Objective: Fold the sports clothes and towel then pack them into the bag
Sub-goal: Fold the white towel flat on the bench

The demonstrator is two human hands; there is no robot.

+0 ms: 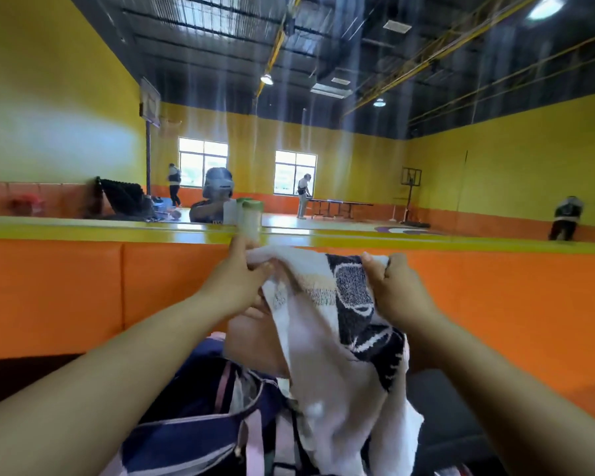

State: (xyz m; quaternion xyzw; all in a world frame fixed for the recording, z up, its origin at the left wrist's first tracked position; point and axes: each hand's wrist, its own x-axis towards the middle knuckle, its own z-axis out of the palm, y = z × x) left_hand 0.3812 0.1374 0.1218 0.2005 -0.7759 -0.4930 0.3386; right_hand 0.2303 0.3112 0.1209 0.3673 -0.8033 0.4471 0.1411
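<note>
Bag (193, 400) at 7 o'clock cut by lower edge, right part hidden behind towel (323, 338); bottle (251, 214) at 12 o'clock of left hand blurred, base behind thumb. Towel terry, white with black-grey woven pattern, hanging limp from centre toward 6 o'clock over bag (contact unclear); bag navy fabric, pink straps. Left hand (232, 286) pinches towel's top edge; right hand (397, 290) clenched round it at 2 o'clock; both arms raised, outstretched; orange padded wall (66, 293) behind.

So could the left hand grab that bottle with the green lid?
Probably not right now. The left hand is right by the bottle with nothing between them, but it is pinching the towel and would have to let go.
</note>
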